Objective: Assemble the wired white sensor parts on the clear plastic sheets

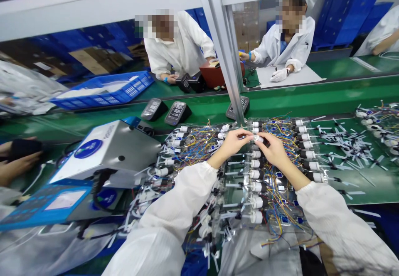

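My left hand [234, 144] is closed in a pinch at the left end of a small white cylindrical part [257, 138]. From the other side, my right hand [275, 149] grips the same part between thumb and fingers. Below and around my hands lie rows of similar white cylinders [256, 202] with black ends, on assemblies in clear plastic with dark panels and yellow, red and blue wires [282, 193]. Another wired batch [196, 143] lies to the left of my hands. Fine detail of the held part is too small to make out.
White strips with black pieces [352, 143] are scattered at the right. A grey and blue machine [102, 155] stands at the left. Display units [177, 113] and a blue crate [102, 97] sit beyond. A metal post [222, 39] rises ahead; co-workers [286, 47] sit opposite.
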{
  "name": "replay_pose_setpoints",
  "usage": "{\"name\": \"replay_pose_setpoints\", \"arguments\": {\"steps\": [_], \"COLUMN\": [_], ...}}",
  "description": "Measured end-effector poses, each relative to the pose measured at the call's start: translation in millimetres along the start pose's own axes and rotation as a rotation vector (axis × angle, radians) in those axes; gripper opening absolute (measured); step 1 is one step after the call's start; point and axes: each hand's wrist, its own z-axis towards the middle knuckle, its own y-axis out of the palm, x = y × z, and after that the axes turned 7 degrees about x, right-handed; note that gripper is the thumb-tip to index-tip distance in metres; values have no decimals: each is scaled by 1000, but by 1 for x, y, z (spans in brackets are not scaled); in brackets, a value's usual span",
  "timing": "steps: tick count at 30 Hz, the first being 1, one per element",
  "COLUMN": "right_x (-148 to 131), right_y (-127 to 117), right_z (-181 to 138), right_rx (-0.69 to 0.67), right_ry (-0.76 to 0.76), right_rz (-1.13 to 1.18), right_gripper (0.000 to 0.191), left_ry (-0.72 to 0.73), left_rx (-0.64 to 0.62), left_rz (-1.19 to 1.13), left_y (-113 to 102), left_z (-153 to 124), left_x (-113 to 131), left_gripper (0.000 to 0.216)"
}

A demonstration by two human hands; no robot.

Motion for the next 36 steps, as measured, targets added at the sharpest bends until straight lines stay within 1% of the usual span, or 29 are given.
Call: {"name": "replay_pose_setpoints", "arguments": {"steps": [5,9,14,23,29,36], "right_x": [-2,-1,-1,-2,1,1], "right_y": [-1,-1,-2,-1,1,1], "right_z": [0,0,0,-1,-2,-2], "right_rx": [1,12,-6,-17,-8,-8], "right_ry": [-32,-1,21,90,119,113], "right_rz": [-24,7,60,114,152,110], "right_gripper": [28,29,29,30,32,31], "left_ry": [71,98,130,48,41,22], "left_rx": [-35,-32,-89,-112,-143,-133], "left_rz": [1,9,6,-72,-82,-91], "left_y": [-1,-1,0,-1,-3,-1], "left_z": [0,0,0,1,0,-1], "left_x": [-1,-2,0,3,8,8], "left_gripper": [23,22,22,28,29,29]}}
